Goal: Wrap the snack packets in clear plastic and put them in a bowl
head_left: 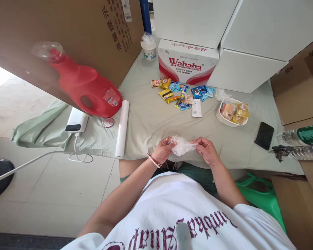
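Observation:
A crumpled, clear plastic film cover [182, 146] stretches between my two hands at the table's front edge. Closed fingers of my left hand [162, 150] grip its bunched left part; a beaded bracelet sits on that wrist. On the other side, my right hand [206, 150] pinches the film's narrow, pulled-out end. Beyond the right hand stands a white, open bowl [220, 117] filled with wrapped snacks [236, 113]. Several small snack packets [181, 97] lie scattered further back, with a white packet [197, 108] nearest to me.
A red jug [94, 86] topped with clear film and a white roll [122, 128] are at left. Behind are a paper cup [149, 52] and a Wahaha box [186, 66]. A phone [264, 134], bottles [302, 134] and more film [221, 94] lie right. A power bank [77, 119] sits left.

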The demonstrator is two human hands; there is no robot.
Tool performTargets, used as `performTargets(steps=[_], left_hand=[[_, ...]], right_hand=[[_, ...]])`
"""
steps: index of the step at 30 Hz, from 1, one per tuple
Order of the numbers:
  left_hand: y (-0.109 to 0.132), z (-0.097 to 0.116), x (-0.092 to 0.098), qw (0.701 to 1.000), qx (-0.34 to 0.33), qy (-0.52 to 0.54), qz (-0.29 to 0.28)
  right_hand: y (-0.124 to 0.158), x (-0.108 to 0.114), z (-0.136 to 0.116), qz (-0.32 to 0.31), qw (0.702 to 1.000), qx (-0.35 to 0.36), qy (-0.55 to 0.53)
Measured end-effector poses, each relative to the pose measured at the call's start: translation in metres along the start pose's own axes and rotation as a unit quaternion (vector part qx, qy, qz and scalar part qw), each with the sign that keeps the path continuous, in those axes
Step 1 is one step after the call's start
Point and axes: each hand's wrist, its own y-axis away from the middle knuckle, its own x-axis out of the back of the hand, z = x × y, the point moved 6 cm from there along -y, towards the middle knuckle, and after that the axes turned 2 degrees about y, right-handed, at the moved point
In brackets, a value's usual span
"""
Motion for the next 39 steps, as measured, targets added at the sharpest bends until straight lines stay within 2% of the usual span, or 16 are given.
performTargets(steps=[4, 8, 11, 13, 16, 18, 20, 23, 26, 29, 32, 36, 38, 39], left_hand=[[-0.004, 0.002, 0.010, 0.998, -0.017, 0.030, 0.057], [-0.009, 0.007, 0.019, 0.995, -0.020, 0.049, 0.084], [-0.009, 0.010, 0.024, 0.995, -0.021, 0.050, 0.086], [-0.006, 0.009, 0.025, 0.997, -0.025, 0.029, 0.068], [0.001, 0.008, 0.029, 0.997, -0.050, -0.002, 0.056], [0.006, 0.008, 0.034, 0.994, -0.076, -0.005, 0.072], [0.010, 0.008, 0.038, 0.993, -0.085, -0.006, 0.085], [0.016, 0.007, 0.041, 0.995, -0.063, -0.016, 0.080], [0.026, 0.009, 0.046, 0.996, -0.052, -0.006, 0.079], [0.036, 0.011, 0.052, 0.995, -0.054, -0.006, 0.079], [0.041, 0.011, 0.051, 0.996, -0.052, -0.023, 0.069], [0.032, 0.013, 0.039, 0.996, -0.061, -0.027, 0.065], [0.022, 0.018, 0.034, 0.994, -0.072, -0.034, 0.073], [0.016, 0.021, 0.032, 0.993, -0.075, -0.041, 0.079]], right_hand=[[0.003, -0.001, 0.007, 0.017, 0.998, -0.001, -0.064], [0.012, 0.003, 0.003, 0.031, 0.991, 0.018, -0.133], [0.011, 0.024, -0.008, 0.073, 0.978, 0.030, -0.192], [-0.001, 0.047, -0.026, 0.109, 0.966, 0.071, -0.222], [-0.035, 0.091, -0.071, 0.171, 0.937, 0.195, -0.234], [-0.066, 0.120, -0.107, 0.217, 0.911, 0.284, -0.206], [-0.102, 0.145, -0.137, 0.253, 0.891, 0.338, -0.168], [-0.152, 0.170, -0.170, 0.294, 0.875, 0.373, -0.089], [-0.186, 0.181, -0.182, 0.325, 0.884, 0.336, -0.036], [-0.192, 0.174, -0.176, 0.338, 0.891, 0.296, -0.064], [-0.170, 0.138, -0.157, 0.294, 0.908, 0.291, -0.072], [-0.110, 0.068, -0.098, 0.156, 0.956, 0.238, -0.069], [-0.071, 0.045, -0.062, 0.115, 0.972, 0.194, -0.072], [-0.051, 0.041, -0.045, 0.109, 0.975, 0.176, -0.084]])
